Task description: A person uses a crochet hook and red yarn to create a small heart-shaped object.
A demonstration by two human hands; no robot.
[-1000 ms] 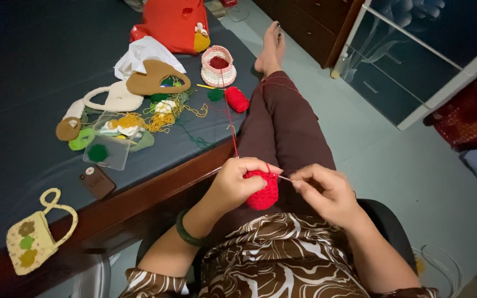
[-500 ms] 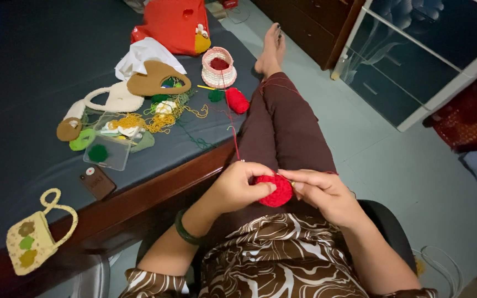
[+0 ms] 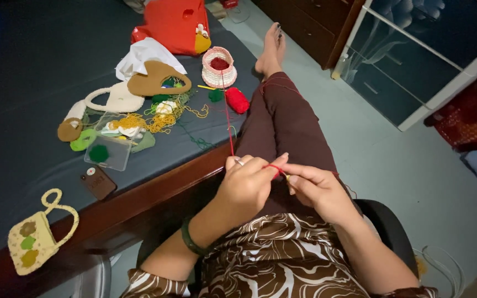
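The left hand (image 3: 247, 185) and the right hand (image 3: 318, 187) meet over the lap, fingertips almost touching. Both are closed narrow: the left fingers curl around a red yarn (image 3: 229, 127) and the right fingers pinch a thin hook (image 3: 284, 175) where the yarn ends. If a crocheted piece is inside the left hand, I cannot tell; it is hidden. The left wrist has a green bangle (image 3: 190, 243).

The yarn goes up and far from the hands to a small pink basket (image 3: 218, 68) on the table (image 3: 23, 66), which is to the left. Just beside the basket, to the right and nearer, lies a red ball (image 3: 237, 100). Left of it there is a tangle of yellow yarn (image 3: 155, 118), a brown bag shape (image 3: 153, 80) and a white handle (image 3: 116, 100). Nearer on the table lie a clear box (image 3: 109, 152) and a phone (image 3: 97, 182). At the near left edge lies a cream bag (image 3: 34, 240). Far on the table stands an orange bag (image 3: 175, 25).
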